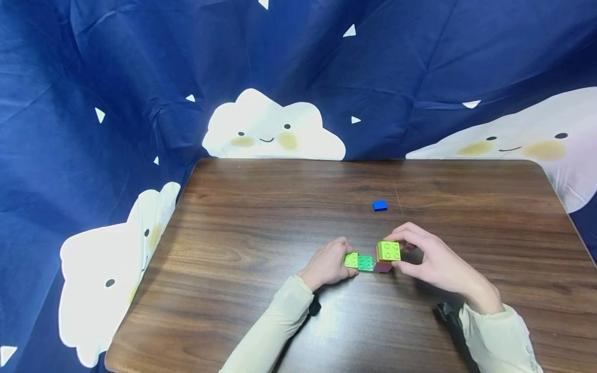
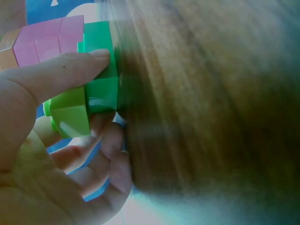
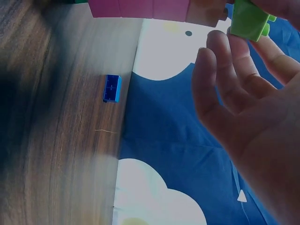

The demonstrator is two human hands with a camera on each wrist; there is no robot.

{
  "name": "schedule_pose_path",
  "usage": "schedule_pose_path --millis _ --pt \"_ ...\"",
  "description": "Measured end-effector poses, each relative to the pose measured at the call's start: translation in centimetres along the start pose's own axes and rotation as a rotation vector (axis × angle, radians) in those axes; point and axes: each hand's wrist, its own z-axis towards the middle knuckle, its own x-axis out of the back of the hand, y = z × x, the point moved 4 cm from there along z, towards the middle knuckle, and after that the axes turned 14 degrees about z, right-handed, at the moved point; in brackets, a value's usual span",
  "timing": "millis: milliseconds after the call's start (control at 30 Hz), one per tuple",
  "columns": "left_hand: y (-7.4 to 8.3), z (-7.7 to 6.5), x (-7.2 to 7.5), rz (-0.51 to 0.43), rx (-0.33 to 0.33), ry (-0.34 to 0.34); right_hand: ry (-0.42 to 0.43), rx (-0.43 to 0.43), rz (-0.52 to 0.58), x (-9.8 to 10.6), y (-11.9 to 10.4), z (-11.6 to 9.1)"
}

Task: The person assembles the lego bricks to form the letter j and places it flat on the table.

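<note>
My left hand (image 1: pixel 326 263) grips the low left end of a toy-brick build, thumb on a green brick (image 2: pixel 101 93) and fingers on its far side. A lime brick (image 2: pixel 70 115) sits on that end. From the base's other end rises a tower of several pink bricks (image 3: pixel 136 8), capped by an orange brick (image 3: pixel 204 11). Between thumb and fingertips my right hand (image 1: pixel 436 259) pinches a second lime brick (image 3: pixel 248 21) right at the orange brick, slightly tilted to it in the right wrist view.
A lone blue brick (image 1: pixel 380 205) lies on the wooden table (image 1: pixel 261 207) beyond the build. A dark blue curtain (image 1: pixel 382 77) with white clouds hangs along the table's back and left edges.
</note>
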Motion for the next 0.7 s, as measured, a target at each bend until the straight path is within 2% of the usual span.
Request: schedule_pose_path --millis 700 --pt "0.01 -0.03 0.05 0.009 0.0 0.0 -0.001 0.033 -0.003 -0.59 0.15 -0.19"
